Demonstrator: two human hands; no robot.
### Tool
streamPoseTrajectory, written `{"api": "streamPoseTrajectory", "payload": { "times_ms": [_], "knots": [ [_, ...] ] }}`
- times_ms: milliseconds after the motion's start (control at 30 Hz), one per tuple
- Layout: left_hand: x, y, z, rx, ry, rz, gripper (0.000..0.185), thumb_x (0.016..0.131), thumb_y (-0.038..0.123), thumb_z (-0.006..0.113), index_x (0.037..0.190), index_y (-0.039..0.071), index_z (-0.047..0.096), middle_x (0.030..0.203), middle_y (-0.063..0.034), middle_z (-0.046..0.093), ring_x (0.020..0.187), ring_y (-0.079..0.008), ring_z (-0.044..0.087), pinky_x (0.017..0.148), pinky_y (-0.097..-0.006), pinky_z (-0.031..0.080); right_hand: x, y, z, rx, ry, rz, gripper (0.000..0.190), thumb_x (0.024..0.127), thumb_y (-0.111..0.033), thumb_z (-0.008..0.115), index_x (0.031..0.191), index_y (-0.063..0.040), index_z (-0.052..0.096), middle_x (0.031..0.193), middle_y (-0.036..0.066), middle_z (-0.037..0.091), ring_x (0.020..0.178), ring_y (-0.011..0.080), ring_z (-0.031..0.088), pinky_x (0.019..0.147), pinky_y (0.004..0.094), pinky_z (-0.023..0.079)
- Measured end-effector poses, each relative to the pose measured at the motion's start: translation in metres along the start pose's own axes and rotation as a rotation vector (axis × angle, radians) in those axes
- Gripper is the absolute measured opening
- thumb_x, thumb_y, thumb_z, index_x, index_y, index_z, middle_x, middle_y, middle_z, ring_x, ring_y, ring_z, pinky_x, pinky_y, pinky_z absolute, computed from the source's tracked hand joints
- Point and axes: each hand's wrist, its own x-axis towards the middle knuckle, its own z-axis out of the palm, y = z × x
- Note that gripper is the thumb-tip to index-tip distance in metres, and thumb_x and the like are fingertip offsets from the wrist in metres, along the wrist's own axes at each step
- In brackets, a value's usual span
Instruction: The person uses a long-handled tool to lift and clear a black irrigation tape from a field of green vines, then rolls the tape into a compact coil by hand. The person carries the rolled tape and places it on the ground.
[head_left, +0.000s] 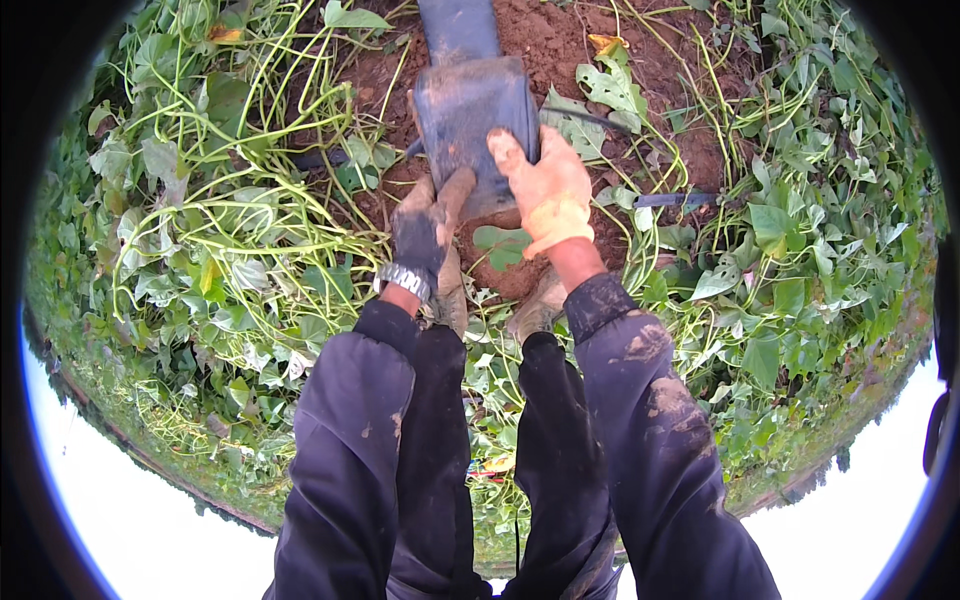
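Note:
A dark blue, soil-smeared flat case or pouch (476, 124) lies in front of me; its exact kind is unclear. My left hand (431, 221), in a dark glove with brown fingertips, grips its lower left edge. At the lower right side my right hand (544, 184), in an orange-tan glove, holds it with the thumb on top and the other fingers partly hidden. Beyond the case, a wide dark blue band (459, 30) runs to the top of the view over reddish soil. A metal wristwatch (405, 279) is on my left wrist.
Leafy vines (255, 180) cover the ground on both sides, with reddish soil (540, 37) between them. A dark strip (675, 199) lies among the leaves at right. My soiled shoes (541, 306) stand just below the hands.

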Motion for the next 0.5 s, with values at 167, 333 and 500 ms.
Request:
{"api": "streamPoseTrajectory", "payload": {
  "times_ms": [167, 333, 500],
  "knots": [
    [-0.100, 0.044, 0.021, -0.359, -0.050, -0.220, 0.047, 0.108, 0.018, 0.059, 0.148, -0.003, 0.048, 0.125, -0.0121, 0.069, 0.103, -0.0190, 0.072, 0.082, -0.0289, 0.058, -0.080, 0.029, -0.021, -0.193, -0.252, 0.200, 0.065, 0.092, -0.066, 0.064, 0.121, -0.008, 0.070, 0.108, 0.024, 0.074, 0.106, 0.0446, 0.070, 0.094, 0.0520, 0.052],
    [-0.152, 0.014, 0.021, -0.275, -0.192, -0.658, 0.048, 0.100, 0.030, 0.073, 0.134, -0.003, 0.061, 0.109, -0.0091, 0.073, 0.090, -0.0177, 0.074, 0.075, -0.0304, 0.060, -0.132, 0.065, -0.025, -0.322, -0.383, 0.287, 0.069, 0.095, -0.071, 0.056, 0.116, -0.007, 0.071, 0.105, 0.028, 0.074, 0.105, 0.0485, 0.069, 0.094, 0.0544, 0.052],
    [-0.142, 0.024, 0.018, -0.180, -0.233, -0.719, 0.043, 0.099, 0.032, 0.073, 0.118, -0.006, 0.071, 0.102, -0.0119, 0.077, 0.084, -0.0207, 0.075, 0.073, -0.0336, 0.062, -0.117, 0.072, -0.019, -0.394, -0.469, 0.440, 0.080, 0.091, -0.075, 0.060, 0.115, 0.000, 0.074, 0.107, 0.030, 0.074, 0.110, 0.0483, 0.069, 0.097, 0.0538, 0.052]
  ]
}}
